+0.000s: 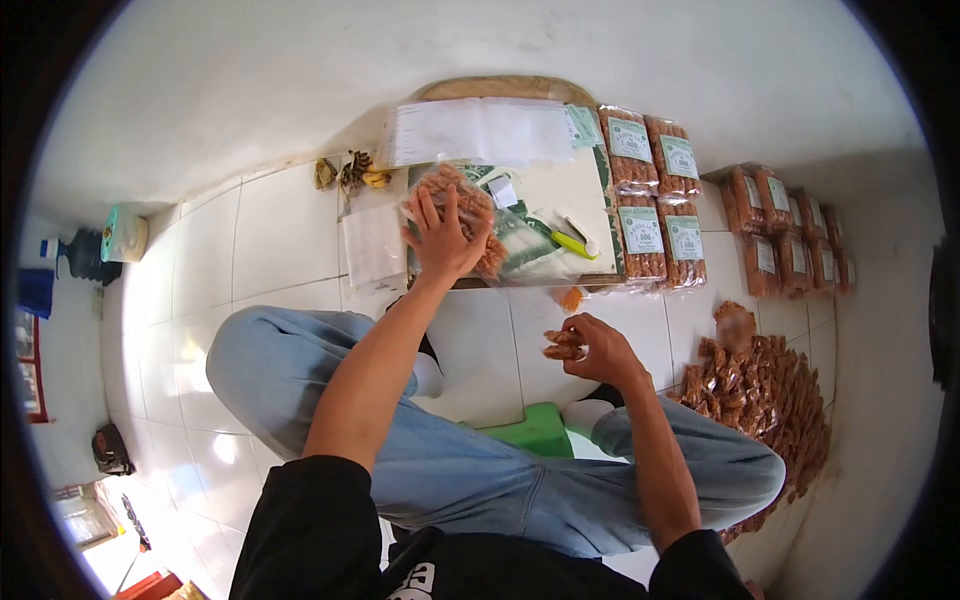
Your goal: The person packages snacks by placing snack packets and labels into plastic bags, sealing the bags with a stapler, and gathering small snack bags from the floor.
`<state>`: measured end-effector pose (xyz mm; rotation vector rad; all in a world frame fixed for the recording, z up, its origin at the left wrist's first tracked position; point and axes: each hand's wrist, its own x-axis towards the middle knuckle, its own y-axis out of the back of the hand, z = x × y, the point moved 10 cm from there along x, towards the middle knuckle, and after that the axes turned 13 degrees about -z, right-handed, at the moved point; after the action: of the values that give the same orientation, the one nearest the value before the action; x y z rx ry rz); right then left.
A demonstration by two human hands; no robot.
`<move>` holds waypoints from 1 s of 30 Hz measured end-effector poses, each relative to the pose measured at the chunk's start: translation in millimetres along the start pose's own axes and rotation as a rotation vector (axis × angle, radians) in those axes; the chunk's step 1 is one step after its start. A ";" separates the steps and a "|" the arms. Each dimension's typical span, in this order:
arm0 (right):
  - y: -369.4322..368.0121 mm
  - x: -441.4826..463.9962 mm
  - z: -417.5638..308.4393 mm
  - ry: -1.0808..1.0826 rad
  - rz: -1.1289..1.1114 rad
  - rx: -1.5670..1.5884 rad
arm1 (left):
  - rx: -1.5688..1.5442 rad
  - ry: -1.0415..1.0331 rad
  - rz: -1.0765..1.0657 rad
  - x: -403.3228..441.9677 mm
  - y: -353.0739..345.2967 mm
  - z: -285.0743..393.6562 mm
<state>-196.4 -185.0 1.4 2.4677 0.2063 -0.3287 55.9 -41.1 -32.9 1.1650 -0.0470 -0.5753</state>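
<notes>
My left hand [447, 243] lies with fingers spread on a clear plastic bag [478, 197] filled with brown snack pieces, at the left of a low table [540, 180]. In my right hand [608, 352], thumb and fingers are closed on small brown snack packets [563, 345], held in front of the table. On the tabletop, right of the bag, are a green-handled tool [572, 243] and a small white paper [502, 191]. A stack of clear plastic bags [480, 132] lies along the table's far side, beside green printed labels [583, 126].
Filled, labelled snack packs [640, 237] stand at the table's right end, with more packs [790, 235] by the wall. A large heap of small packets [765, 410] covers the floor at right. A green stool [535, 430] is between my legs. Bananas [375, 178] lie at left.
</notes>
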 end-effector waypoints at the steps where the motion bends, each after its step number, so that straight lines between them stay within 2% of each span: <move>1: -8.6 0.6 -10.8 0.024 -0.066 -0.251 | -0.008 0.012 -0.017 -0.1 0.0 -0.7; 9: -9.6 7.3 -4.8 0.103 -0.041 -0.185 | -0.007 0.037 -0.034 -1.0 3.8 2.2; 11: 0.9 5.7 -36.3 0.356 0.091 -0.353 | -0.003 0.029 -0.027 -0.6 4.1 2.2; 12: 1.7 9.0 -38.0 0.359 0.094 -0.353 | -0.001 0.028 -0.023 -0.6 4.5 1.9; 15: 7.6 22.9 -27.1 0.273 0.092 -0.216 | -0.027 0.014 -0.023 -1.3 3.6 1.1; 17: -10.8 36.7 -16.3 0.239 -0.095 -0.283 | -0.026 0.008 -0.013 -0.4 3.2 0.8; 18: -7.3 38.2 -17.6 0.241 -0.094 -0.282 | -0.024 0.008 -0.010 -0.5 5.4 2.0; 20: -26.9 40.1 -3.5 0.100 -0.341 -0.481 | -0.039 0.020 -0.052 -1.7 3.9 1.5; 23: -31.2 34.9 18.3 -0.012 -0.445 -0.592 | -0.038 0.023 -0.048 -0.7 2.5 0.8; 27: -21.7 21.8 31.0 -0.025 -0.414 -0.571 | -0.037 0.017 -0.038 0.6 1.2 0.2; 29: -3.0 13.3 26.8 0.001 -0.279 -0.237 | -0.047 0.029 -0.067 0.1 1.5 0.0; 30: -2.5 8.7 23.6 0.001 -0.282 -0.237 | -0.048 0.032 -0.068 0.4 1.2 -0.8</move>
<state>-193.0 -196.8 -20.7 2.2053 0.5641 -0.3971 57.0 -40.3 -32.3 1.1326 0.0338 -0.6150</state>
